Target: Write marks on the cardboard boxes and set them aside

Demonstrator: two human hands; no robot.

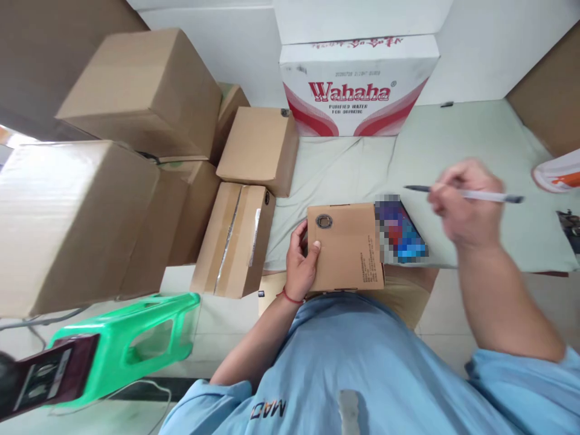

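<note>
My left hand (302, 258) grips the left side of a small brown cardboard box (344, 251), thumb on its top face and fingers around the edge. The box has a dark ring-shaped mark near its far left corner and small print at the lower right. Raised over the right part of the table, my right hand (471, 202) is closed around a pen (487, 196), its dark tip pointing left. A blurred-out phone-like flat thing (403, 229) lies just right of the box.
Brown cartons (244, 238) are stacked on the left. At the back stands a white and red Wahaha water carton (357, 90). A green plastic stool (122, 344) is at the lower left. A white and orange container (559, 172) sits at the right edge of the green-clothed table (453, 139).
</note>
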